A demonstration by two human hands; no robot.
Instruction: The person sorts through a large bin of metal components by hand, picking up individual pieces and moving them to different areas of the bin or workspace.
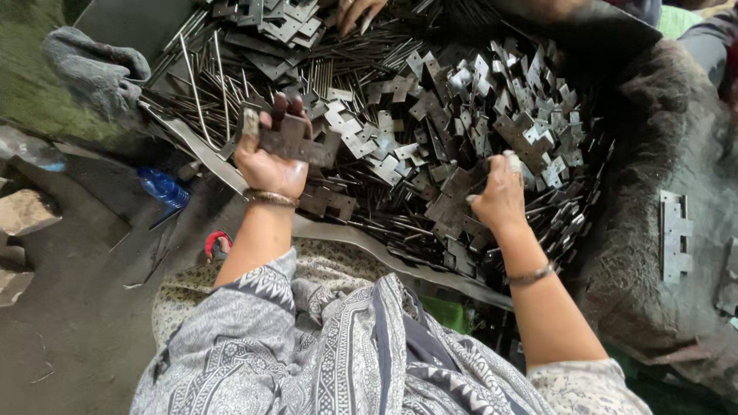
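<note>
Your left hand (270, 165) is raised over the near edge of the heap, fingers curled tight around a small stack of dark notched metal plates (296, 142), thumb pressed on top of them. Your right hand (500, 196) is down in the pile of plates and thin rods (400, 115), fingertips pinched on a dark plate (453, 188) that lies among the others; whether it has lifted clear of the pile is hard to tell from this angle. Both wrists carry a bangle.

The pile fills a wide shallow metal tray whose curved rim (361, 240) runs just past your lap. Brighter plates lie toward the far right of the heap, long rods toward the far left. At the top edge, another person's hand (357, 11) rests on the plates, well apart from yours.

To the right of the tray, on dark matted ground, a few assembled hinge pieces (675, 234) lie by themselves. On the left, a grey cloth (96, 69) sits at the tray's corner, and a blue plastic bottle (164, 188) lies on the floor near your left forearm.
</note>
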